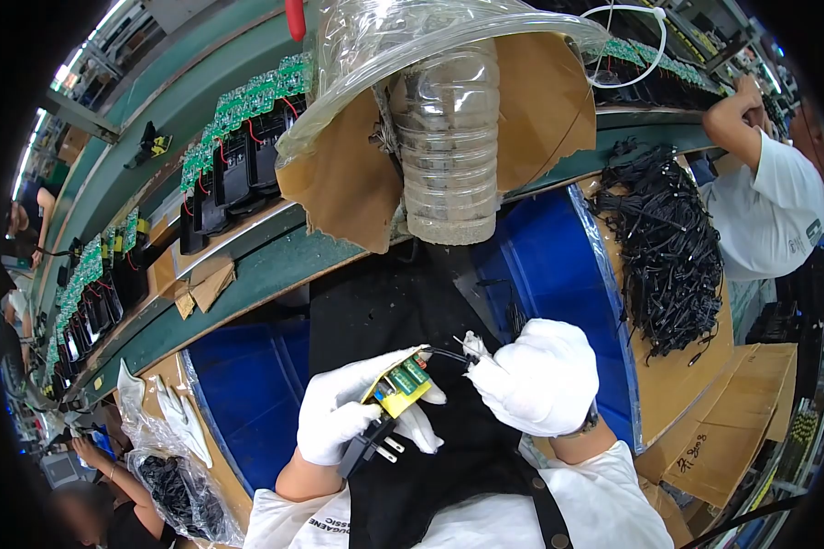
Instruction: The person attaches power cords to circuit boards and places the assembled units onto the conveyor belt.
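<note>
In the head view, my left hand [328,423], in a white glove, is closed around a small circuit board [401,386] with green capacitors and a yellow part. A black plug housing [364,448] with two metal prongs sits just below the board, in the same grip. From the board's upper edge a short black cable [446,354] runs across to my right hand [545,380]. That white-gloved hand pinches the cable's far end between its fingertips. The board's underside and the cable's joint are partly hidden by the left fingers.
Ahead hangs a clear plastic bottle [449,146] within cardboard and plastic sheeting. Rows of green boards [256,96] with black housings line the bench. Blue bins [558,261] flank my lap. A heap of black cables [664,247] lies at right, near a co-worker [764,201].
</note>
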`<state>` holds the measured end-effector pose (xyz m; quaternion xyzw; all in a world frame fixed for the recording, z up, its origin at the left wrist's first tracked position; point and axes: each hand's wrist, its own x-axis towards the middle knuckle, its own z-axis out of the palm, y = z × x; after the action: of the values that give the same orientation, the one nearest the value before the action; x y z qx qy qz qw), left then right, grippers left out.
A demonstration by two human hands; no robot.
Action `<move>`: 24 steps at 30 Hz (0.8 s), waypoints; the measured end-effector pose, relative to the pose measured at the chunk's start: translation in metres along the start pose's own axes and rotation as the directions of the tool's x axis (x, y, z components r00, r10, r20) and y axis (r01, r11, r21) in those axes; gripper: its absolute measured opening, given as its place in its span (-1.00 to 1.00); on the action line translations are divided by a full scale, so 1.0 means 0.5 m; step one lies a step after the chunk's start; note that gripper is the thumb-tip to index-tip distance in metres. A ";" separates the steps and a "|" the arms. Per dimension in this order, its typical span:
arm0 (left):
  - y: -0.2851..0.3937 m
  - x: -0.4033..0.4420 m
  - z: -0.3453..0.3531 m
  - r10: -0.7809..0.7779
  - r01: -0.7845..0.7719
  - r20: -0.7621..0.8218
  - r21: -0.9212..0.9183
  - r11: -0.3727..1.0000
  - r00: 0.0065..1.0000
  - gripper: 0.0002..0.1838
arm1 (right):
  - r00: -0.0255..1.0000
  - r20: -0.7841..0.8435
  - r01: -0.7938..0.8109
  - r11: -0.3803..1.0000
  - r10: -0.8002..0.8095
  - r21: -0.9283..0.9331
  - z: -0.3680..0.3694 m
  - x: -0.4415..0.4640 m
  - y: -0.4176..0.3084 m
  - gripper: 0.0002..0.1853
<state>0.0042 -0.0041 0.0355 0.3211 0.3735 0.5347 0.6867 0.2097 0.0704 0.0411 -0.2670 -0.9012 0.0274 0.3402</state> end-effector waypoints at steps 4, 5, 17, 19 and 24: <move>0.000 -0.003 -0.009 -0.001 0.001 0.001 0.018 1.000 1.000 -0.20 | 1.000 -0.014 0.026 0.999 -0.026 0.033 0.001 0.001 0.002 -0.77; 0.001 -0.005 -0.016 -0.006 0.007 0.053 -0.021 1.000 0.999 -0.22 | 0.999 -0.012 0.030 0.999 -0.030 0.026 0.001 0.001 0.002 -0.77; -0.013 -0.008 -0.017 -0.020 0.039 0.132 -0.146 0.989 0.991 -0.29 | 0.999 -0.026 0.039 0.996 -0.037 0.084 0.008 0.001 -0.007 -0.73; -0.015 -0.008 -0.016 -0.030 0.050 0.134 -0.146 0.988 0.991 -0.29 | 0.999 -0.025 0.041 0.996 -0.039 0.078 0.008 -0.002 -0.006 -0.74; -0.016 -0.007 -0.018 0.005 0.009 0.140 -0.096 0.995 0.990 -0.30 | 1.000 -0.014 0.018 0.999 -0.017 0.033 0.003 -0.008 -0.011 -0.75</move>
<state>0.0000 -0.0092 0.0247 0.3240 0.2987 0.5276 0.7262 0.2086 0.0640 0.0391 -0.2536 -0.9006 0.0374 0.3511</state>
